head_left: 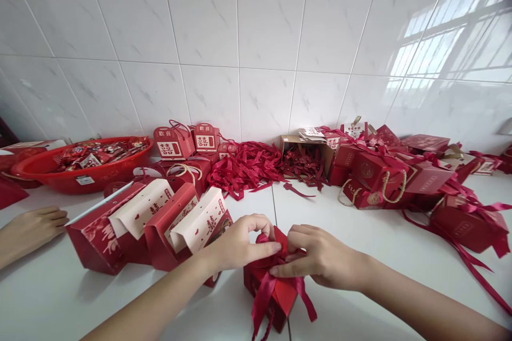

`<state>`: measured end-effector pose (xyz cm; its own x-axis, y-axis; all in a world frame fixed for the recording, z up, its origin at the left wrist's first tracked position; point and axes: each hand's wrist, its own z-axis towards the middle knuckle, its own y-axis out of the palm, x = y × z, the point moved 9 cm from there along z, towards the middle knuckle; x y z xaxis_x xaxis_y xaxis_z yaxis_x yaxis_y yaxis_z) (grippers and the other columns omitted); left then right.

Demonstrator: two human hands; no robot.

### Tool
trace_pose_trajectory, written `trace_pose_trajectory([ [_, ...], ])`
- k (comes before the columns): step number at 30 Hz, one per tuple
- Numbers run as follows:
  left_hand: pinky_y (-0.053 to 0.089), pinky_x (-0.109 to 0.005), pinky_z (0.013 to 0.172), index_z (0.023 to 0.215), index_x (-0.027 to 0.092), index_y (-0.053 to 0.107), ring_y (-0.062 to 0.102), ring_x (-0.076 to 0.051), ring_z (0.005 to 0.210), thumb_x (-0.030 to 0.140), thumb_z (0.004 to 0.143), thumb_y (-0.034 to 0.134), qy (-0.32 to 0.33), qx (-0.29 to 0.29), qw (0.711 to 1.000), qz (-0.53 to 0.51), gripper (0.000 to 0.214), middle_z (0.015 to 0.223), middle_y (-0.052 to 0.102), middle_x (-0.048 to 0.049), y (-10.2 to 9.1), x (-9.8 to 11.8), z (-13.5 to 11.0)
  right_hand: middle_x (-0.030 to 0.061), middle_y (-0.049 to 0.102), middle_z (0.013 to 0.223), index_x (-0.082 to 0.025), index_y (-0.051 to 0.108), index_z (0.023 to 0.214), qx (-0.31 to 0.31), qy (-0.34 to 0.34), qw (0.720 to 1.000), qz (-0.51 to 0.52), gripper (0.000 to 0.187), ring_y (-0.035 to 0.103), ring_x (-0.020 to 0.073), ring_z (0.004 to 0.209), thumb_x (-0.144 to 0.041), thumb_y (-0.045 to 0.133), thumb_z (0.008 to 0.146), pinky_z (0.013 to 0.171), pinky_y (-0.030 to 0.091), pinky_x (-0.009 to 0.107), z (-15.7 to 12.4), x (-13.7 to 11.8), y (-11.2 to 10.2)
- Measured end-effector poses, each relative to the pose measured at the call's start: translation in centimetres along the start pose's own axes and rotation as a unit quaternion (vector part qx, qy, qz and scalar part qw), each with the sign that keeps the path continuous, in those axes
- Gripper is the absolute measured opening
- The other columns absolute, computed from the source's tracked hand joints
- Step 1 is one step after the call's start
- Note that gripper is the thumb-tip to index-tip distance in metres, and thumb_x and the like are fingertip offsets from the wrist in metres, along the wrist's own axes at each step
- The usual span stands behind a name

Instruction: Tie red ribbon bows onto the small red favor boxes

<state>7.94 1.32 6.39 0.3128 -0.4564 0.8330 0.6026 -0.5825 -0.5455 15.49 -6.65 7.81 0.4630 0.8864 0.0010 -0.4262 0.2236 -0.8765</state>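
White tabletop (360, 234) close to me carries a small red box (285, 294). My left hand (240, 245) and right hand (320, 261) both pinch its ribbon (262, 298) on top, keeping the loops from slipping.

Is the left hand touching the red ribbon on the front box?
Touching. The head view shows the left hand pinching the red ribbon atop the small red box; the right hand grips it too.

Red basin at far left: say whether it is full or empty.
Full: the red basin holds wrapped packets heaped to its rim.
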Motion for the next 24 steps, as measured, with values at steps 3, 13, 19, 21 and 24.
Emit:
trace_pose_trajectory([
  [3,0.040,-0.031,0.088,0.071,0.020,0.049,0.055,-0.018,0.090,0.027,0.073,0.067,-0.003,0.009,1.000,-0.017,0.019,0.090,0.060,-0.0011,0.4,-0.5,-0.3,0.0041,0.055,0.075,-0.030,0.068,0.113,-0.014,0.003,1.000,-0.001,0.033,0.045,0.0161,0.069,-0.016,0.045,0.092,0.063,0.038,0.028,-0.1,0.1,0.4],
  [13,0.037,-0.037,0.099,0.076,0.020,0.058,0.054,-0.023,0.109,0.028,0.074,0.067,-0.034,0.022,0.998,-0.039,0.013,0.095,0.068,-0.0036,0.8,-0.4,-0.9,0.0041,0.062,0.077,-0.018,0.057,0.098,0.067,0.115,0.985,0.112,0.010,0.054,0.0124,0.066,-0.019,0.049,0.093,0.060,0.045,0.023,-0.8,2.2,-0.7],
  [19,0.038,-0.037,0.097,0.063,0.022,0.041,0.055,-0.024,0.114,0.025,0.071,0.068,-0.029,0.066,0.995,-0.075,0.029,0.080,0.072,-0.0018,0.8,-0.6,-1.1,0.0025,0.063,0.076,-0.020,0.054,0.088,0.140,0.167,0.962,0.166,0.005,0.058,0.0110,0.065,-0.019,0.051,0.092,0.057,0.047,0.020,-1.9,3.3,-0.9],
  [21,0.038,-0.037,0.097,0.061,0.022,0.038,0.055,-0.024,0.114,0.025,0.071,0.068,-0.029,0.074,0.993,-0.087,0.032,0.079,0.072,-0.0025,0.9,-0.9,-1.1,0.0023,0.062,0.074,-0.020,0.052,0.085,0.143,0.170,0.960,0.173,0.007,0.057,0.0108,0.064,-0.019,0.050,0.092,0.055,0.047,0.020,-2.2,3.4,-0.8],
  [24,0.039,-0.037,0.096,0.060,0.022,0.037,0.055,-0.024,0.115,0.024,0.069,0.070,-0.028,0.074,0.992,-0.101,0.035,0.079,0.072,-0.0041,1.0,-1.2,-1.0,0.0018,0.061,0.074,-0.021,0.049,0.082,0.143,0.184,0.955,0.182,0.009,0.056,0.0106,0.063,-0.018,0.050,0.091,0.054,0.046,0.020,-2.7,3.7,-0.4],
])
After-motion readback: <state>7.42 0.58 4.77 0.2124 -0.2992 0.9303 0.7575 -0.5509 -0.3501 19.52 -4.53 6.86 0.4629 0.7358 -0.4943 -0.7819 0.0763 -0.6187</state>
